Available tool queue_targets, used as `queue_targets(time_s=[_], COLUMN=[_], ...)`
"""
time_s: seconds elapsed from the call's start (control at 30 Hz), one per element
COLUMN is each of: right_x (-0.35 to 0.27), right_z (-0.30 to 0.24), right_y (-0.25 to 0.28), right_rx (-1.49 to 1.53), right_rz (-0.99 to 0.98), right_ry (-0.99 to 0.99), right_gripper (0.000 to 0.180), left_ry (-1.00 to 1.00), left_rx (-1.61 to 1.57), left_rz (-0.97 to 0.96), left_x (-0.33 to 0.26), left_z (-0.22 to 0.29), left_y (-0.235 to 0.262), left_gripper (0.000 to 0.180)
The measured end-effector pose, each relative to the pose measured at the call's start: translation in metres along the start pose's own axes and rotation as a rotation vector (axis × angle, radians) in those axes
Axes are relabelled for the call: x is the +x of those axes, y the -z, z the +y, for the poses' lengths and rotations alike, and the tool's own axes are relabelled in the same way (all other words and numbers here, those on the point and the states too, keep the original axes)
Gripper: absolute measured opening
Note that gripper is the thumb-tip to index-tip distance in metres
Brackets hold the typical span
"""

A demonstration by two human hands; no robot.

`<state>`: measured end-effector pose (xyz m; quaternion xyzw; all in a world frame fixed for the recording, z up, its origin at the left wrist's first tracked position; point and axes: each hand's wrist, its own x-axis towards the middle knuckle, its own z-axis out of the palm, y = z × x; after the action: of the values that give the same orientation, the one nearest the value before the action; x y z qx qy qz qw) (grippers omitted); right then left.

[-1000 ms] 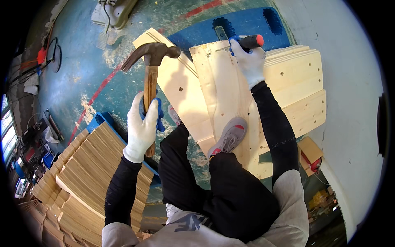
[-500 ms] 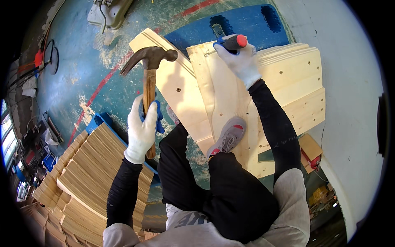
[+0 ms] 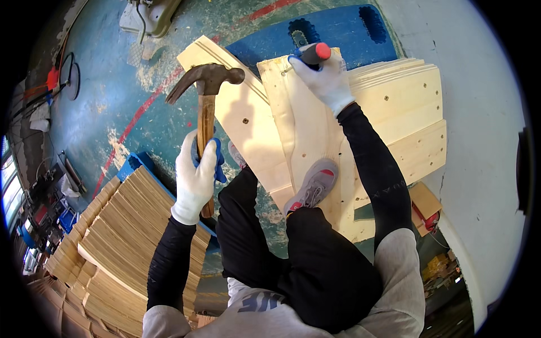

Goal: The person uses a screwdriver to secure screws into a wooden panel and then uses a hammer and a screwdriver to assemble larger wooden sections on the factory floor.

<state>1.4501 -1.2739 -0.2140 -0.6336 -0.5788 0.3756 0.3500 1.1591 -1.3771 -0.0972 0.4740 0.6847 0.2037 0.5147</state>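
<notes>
My left hand [image 3: 195, 172], in a white and blue work glove, is closed around the wooden handle of a claw hammer [image 3: 209, 80]. The dark steel head is up, its claw toward the left. My right hand [image 3: 328, 84], gloved the same way, grips a screwdriver [image 3: 315, 54] by its black handle with a red end. Its thin shaft reaches left to the far corner of a pale plywood panel [image 3: 310, 129]; whether the tip touches the wood I cannot tell. My grey shoe [image 3: 319, 183] stands on this panel.
More plywood panels [image 3: 403, 98] with drilled holes are stacked to the right, another board [image 3: 243, 115] to the left. Beyond lies a blue plastic pallet [image 3: 338, 28]. A tall stack of wood strips [image 3: 138, 225] stands at lower left. A pale wall [image 3: 473, 112] bounds the right.
My right hand and the screwdriver have shifted slightly left and toward the far end, and the handle has tilted a little. The hammer stays nearly in place.
</notes>
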Motion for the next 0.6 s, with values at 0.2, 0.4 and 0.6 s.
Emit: queue_targets(time_s=[0.2,0.4,0.6], right_x=[0.018,0.04,0.045], right_z=[0.005,0.028,0.027], right_y=[0.001,-0.008,-0.008], right_rx=[0.133,0.237,0.364], right_rz=[-0.003,0.034,-0.004], right_ry=[-0.231,-0.317,-0.399], right_gripper=[0.032,0.034,0.032], left_ry=[0.027,0.02,0.07], left_rx=[-0.05,-0.074,-0.196], left_rz=[0.013,0.0,0.036], left_x=[-0.006,-0.012,-0.021], left_z=[0.002,0.015,0.004], left_y=[0.0,0.001,0.008], left_gripper=[0.03,0.03,0.03])
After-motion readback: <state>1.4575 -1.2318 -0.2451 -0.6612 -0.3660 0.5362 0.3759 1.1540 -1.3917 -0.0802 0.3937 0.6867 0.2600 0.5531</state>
